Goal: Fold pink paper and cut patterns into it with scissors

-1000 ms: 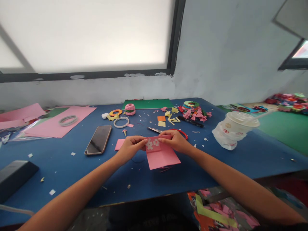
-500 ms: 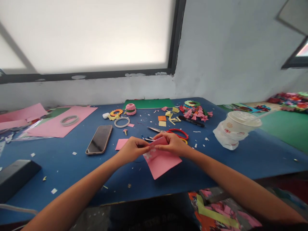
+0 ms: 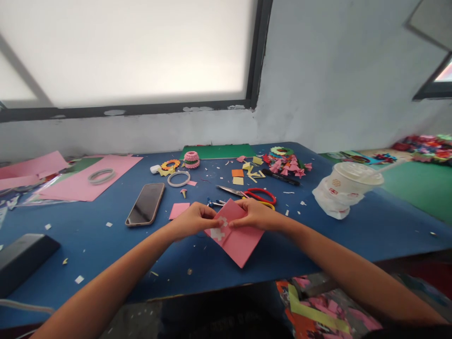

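Note:
A pink folded paper with a white pattern on its left part is held between both hands above the blue table. My left hand pinches its left edge between thumb and fingers. On the other side, my right hand grips the upper right part, its thumb lying on the paper's face. Just behind the paper are scissors with red handles and a yellow-handled pair, partly hidden. A small pink paper piece lies beside my left hand.
A phone, a tape roll and pink sheets are on the left. A lidded cup stands at the right. Behind lie paper flowers, a black marker and small scraps. A dark box sits at the left edge.
The pink paper has turned in my hands; its top corner now points up between them and more of the white pattern shows. Both hands still hold it.

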The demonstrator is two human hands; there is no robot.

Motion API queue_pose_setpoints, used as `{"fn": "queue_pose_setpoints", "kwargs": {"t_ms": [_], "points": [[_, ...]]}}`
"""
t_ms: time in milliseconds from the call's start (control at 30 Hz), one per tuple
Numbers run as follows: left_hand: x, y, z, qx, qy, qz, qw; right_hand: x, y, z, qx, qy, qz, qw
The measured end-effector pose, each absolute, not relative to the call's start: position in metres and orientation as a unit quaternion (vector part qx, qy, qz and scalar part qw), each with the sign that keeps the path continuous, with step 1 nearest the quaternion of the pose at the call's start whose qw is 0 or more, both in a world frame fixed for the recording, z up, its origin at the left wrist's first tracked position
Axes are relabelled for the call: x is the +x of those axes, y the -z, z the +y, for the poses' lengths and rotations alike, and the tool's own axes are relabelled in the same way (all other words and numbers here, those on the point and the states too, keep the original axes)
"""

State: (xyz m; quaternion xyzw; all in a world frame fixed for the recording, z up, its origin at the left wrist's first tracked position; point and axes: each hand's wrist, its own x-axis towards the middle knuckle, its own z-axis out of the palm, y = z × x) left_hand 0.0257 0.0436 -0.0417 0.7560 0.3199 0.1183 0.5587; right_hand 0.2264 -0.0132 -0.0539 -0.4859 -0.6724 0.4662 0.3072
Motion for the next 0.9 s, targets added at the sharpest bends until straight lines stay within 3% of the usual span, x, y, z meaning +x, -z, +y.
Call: {"fn": "queue_pose_setpoints", "kwargs": {"t_ms": [233,367,433,500,533,600,700,900], "points": [[0.025,0.040,0.027,0.728,0.026,0.312,0.610,0.222,0.053,-0.019,-0.426,-0.518,-0.688,0.276],[0.025,0.038,0.023,0.720,0.008,0.310,0.621,0.226,0.050,-0.015,-0.436,-0.531,-0.671,0.278],[0.026,0.037,0.026,0.718,-0.034,0.318,0.618,0.237,0.048,-0.008,-0.477,-0.481,-0.661,0.323],[0.026,0.036,0.030,0.722,-0.086,0.328,0.603,0.254,0.048,0.001,-0.556,-0.340,-0.655,0.383],[0.026,0.034,0.032,0.723,-0.114,0.332,0.595,0.264,0.049,0.005,-0.607,-0.234,-0.662,0.373],[0.026,0.031,0.035,0.720,-0.167,0.340,0.582,0.282,0.055,0.012,-0.693,-0.066,-0.673,0.249],[0.028,0.025,0.037,0.708,-0.243,0.352,0.562,0.298,0.064,0.016,-0.694,-0.067,-0.694,0.178],[0.034,0.005,0.028,0.677,-0.376,0.359,0.522,0.296,0.068,0.013,-0.645,-0.091,-0.746,0.137]]}}
